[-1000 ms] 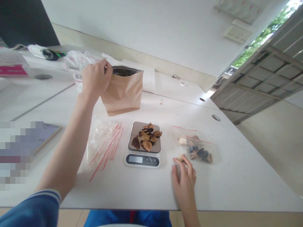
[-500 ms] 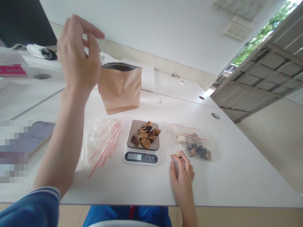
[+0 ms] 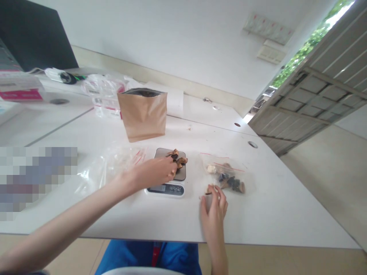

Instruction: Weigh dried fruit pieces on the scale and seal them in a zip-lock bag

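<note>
Clear plastic zip bags with red seal lines (image 3: 100, 168) lie in a loose pile on the white table (image 3: 263, 217). Upright tan paper pouch (image 3: 142, 116) behind, mouth open. Left hand (image 3: 159, 170) is over the white-and-grey digital scale (image 3: 178, 189), at the curled brown dried slices (image 3: 181, 162) on its plate; fingertips hidden, cannot tell their grip. Right hand (image 3: 215, 210): thumb and forefinger apart, fingertips at a small pale piece (image 3: 209, 189). Beside it, clear red-sealed bag (image 3: 240, 177) of dark and pale chunks.

Free tabletop (image 3: 286, 214) right of filled pouches (image 3: 241, 176), paper bag (image 3: 143, 116) blocking behind scale (image 3: 179, 190), left forearm (image 3: 100, 206) across front left
</note>
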`<state>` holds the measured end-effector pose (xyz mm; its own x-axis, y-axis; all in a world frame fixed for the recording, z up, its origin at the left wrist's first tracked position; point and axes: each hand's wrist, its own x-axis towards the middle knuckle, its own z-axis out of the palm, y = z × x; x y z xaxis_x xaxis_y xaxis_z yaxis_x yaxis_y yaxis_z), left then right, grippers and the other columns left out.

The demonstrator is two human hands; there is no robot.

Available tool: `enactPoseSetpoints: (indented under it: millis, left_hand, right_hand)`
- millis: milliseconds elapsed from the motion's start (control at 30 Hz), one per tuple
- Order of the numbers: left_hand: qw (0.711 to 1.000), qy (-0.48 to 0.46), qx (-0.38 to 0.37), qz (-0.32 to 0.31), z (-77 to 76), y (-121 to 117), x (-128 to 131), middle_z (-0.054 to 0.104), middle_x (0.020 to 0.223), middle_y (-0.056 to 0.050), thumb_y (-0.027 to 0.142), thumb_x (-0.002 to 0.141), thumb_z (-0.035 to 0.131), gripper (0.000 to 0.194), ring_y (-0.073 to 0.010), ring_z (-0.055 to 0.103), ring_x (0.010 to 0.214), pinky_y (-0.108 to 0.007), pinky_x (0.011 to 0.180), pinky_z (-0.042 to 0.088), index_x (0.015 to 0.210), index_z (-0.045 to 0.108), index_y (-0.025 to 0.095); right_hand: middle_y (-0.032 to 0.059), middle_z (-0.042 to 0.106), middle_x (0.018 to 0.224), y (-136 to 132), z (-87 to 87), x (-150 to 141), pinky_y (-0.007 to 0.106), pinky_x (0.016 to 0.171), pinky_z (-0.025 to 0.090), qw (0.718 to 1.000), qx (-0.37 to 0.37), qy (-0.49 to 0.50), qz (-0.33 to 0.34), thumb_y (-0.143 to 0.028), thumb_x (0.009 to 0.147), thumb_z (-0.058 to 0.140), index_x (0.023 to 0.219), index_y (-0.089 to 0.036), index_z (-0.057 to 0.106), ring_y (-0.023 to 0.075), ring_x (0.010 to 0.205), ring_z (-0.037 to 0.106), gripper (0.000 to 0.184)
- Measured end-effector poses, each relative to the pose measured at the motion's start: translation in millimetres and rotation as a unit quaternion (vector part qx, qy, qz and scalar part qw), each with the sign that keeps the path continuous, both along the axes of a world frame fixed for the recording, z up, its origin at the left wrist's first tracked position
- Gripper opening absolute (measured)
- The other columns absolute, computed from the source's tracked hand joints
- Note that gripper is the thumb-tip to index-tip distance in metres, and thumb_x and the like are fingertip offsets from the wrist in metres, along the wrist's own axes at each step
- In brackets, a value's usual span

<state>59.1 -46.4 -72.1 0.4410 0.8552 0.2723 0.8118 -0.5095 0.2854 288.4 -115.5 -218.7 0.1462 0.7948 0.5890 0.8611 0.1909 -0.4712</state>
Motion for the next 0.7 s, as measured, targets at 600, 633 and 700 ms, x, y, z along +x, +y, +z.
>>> enactPoseSetpoints:
  millis: [600, 633, 700]
  left_hand:
    - [0.923, -0.179, 0.333, 0.069, -35.5, -64, -23, 0.073, 0.097, -0.001, 0.01, 0.081, 0.062, 0.035, -0.017, 0.068, 0.086, -0.032, 0.074, 0.052, 0.111, 0.057, 0.026]
    - [0.91, -0.203, 0.345, 0.111, -37.6, -72, -31, 0.073, 0.098, -0.001, 0.009, 0.079, 0.063, 0.042, -0.0178, 0.068, 0.086, -0.033, 0.073, 0.052, 0.115, 0.056, 0.028]
    - [0.912, -0.211, 0.323, 0.139, -46.8, -87, -46, 0.073, 0.097, -0.002, 0.01, 0.077, 0.065, 0.042, -0.0195, 0.069, 0.084, -0.034, 0.069, 0.054, 0.114, 0.057, 0.029]
  right_hand:
    - [0.0063, 0.064, 0.087, 15, 35.8, -24, 0.033, 0.076, 0.052, 0.988, 0.017, 0.123, 0.087, -0.027, 0.09, 0.054, 0.091, -0.019, 0.064, 0.0178, 0.081, 0.061, 0.013]
    - [0.0059, 0.064, 0.088, 18, 41.1, -37, 0.032, 0.077, 0.052, 0.986, 0.016, 0.126, 0.105, -0.026, 0.09, 0.053, 0.092, -0.019, 0.063, 0.0174, 0.082, 0.062, 0.012]
    - [0.0059, 0.063, 0.09, 25, 48.0, -63, 0.032, 0.08, 0.052, 0.982, 0.002, 0.124, 0.141, -0.023, 0.091, 0.052, 0.091, -0.019, 0.063, 0.0176, 0.087, 0.062, 0.012]
